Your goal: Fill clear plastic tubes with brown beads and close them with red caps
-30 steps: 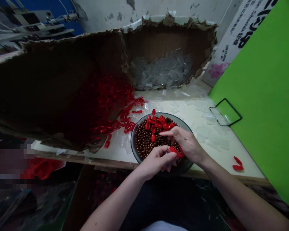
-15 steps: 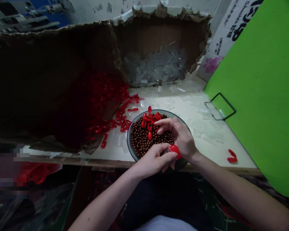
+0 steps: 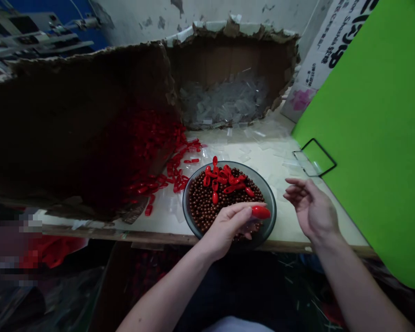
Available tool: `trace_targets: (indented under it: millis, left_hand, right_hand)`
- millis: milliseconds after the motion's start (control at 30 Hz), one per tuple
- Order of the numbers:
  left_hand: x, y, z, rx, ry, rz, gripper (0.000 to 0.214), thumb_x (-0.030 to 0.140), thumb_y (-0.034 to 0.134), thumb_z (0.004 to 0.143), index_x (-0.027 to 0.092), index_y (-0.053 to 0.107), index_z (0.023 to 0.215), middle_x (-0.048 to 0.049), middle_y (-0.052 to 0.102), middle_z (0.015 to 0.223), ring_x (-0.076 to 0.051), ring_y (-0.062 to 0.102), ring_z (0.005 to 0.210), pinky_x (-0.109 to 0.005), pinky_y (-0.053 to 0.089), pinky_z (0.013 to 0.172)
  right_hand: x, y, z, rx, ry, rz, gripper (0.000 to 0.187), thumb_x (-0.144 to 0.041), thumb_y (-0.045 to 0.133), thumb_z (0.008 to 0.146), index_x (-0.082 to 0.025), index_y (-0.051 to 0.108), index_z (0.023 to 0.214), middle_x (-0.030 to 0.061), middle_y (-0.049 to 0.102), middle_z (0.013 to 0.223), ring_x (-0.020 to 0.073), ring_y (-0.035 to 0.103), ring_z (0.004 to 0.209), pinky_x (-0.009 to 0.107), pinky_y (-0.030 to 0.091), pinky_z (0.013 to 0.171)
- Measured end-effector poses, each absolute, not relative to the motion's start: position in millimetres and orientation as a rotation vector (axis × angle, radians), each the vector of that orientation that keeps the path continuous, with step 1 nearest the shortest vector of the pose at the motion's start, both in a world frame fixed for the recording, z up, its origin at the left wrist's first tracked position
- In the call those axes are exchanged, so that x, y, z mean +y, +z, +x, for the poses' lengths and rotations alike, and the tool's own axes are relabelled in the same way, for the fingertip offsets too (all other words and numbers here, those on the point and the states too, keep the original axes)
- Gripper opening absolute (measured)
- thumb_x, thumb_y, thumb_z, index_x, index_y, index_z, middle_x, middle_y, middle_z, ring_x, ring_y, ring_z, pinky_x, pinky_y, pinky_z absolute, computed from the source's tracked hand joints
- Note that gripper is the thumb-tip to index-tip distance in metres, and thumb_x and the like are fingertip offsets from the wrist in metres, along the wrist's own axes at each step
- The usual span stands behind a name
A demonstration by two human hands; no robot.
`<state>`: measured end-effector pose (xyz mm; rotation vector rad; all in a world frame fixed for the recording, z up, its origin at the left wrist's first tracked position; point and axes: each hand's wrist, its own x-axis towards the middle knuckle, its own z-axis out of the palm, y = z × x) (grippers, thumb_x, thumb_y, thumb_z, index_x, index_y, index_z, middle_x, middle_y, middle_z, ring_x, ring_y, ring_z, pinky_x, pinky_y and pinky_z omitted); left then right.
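Observation:
A grey bowl (image 3: pixel 271 203) of small brown beads (image 3: pixel 207 205) stands at the table's near edge, with several red plastic caps (image 3: pixel 224 180) lying on the beads at its far side. My left hand (image 3: pixel 230 223) hovers over the bowl's near rim and pinches one red capsule piece (image 3: pixel 261 212) between thumb and fingers. My right hand (image 3: pixel 311 207) is off to the right of the bowl, above the table, with its fingers loosely curled and apart and nothing in them.
A torn cardboard box (image 3: pixel 90 120) on the left spills red caps (image 3: pixel 173 161) onto the table. A second torn box (image 3: pixel 228 69) behind holds clear plastic pieces (image 3: pixel 224 99). More clear pieces (image 3: pixel 280 157) litter the tabletop. A green panel (image 3: pixel 380 138) stands at the right.
My right hand has left the bowl and swung out to the right, empty. My left hand keeps the red piece, now held further right over the bowl's rim.

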<state>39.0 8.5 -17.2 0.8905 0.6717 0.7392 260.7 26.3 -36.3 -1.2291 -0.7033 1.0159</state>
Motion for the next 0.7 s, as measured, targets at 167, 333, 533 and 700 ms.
trace_targets:
  millis: [167,333,533,700]
  left_hand:
    - [-1,-12,33,0.905,0.997,1.349,0.051,0.03,0.068,0.079,0.027,0.055,0.129,-0.0053,0.056,0.11,-0.019,0.054,0.104,-0.03,0.041,0.093]
    - [-4,-16,29,0.992,1.154,1.655,0.065,0.024,0.069,0.079,0.026,0.042,0.138,-0.0062,0.054,0.11,-0.018,0.051,0.103,-0.032,0.039,0.098]
    - [-15,-21,-7,1.337,1.341,1.567,0.056,0.028,0.067,0.08,0.028,0.047,0.133,-0.0053,0.054,0.112,-0.017,0.055,0.102,-0.03,0.044,0.093]
    - [-41,-65,-105,2.062,1.649,1.046,0.056,0.042,0.067,0.076,0.023,0.054,0.127,-0.0041,0.059,0.106,-0.02,0.058,0.095,-0.039,0.046,0.095]
  right_hand:
    - [11,-70,290,-0.925,0.856,-1.528,0.032,-0.046,0.055,0.086,-0.019,0.07,0.094,0.0048,0.066,0.078,0.0166,0.063,0.071,0.032,0.054,0.07]
    - [23,-118,297,-1.765,0.399,-1.932,0.036,-0.032,0.055,0.084,-0.016,0.064,0.116,0.0133,0.064,0.111,0.0265,0.063,0.094,0.043,0.05,0.087]
    - [46,-140,285,-1.911,0.22,-1.936,0.041,-0.015,0.044,0.084,-0.015,0.059,0.123,0.0161,0.062,0.114,0.0302,0.056,0.105,0.045,0.046,0.091]
    - [45,-144,294,-1.836,0.225,-1.924,0.035,-0.026,0.049,0.086,-0.017,0.058,0.118,0.0124,0.066,0.103,0.0258,0.061,0.092,0.041,0.049,0.084]
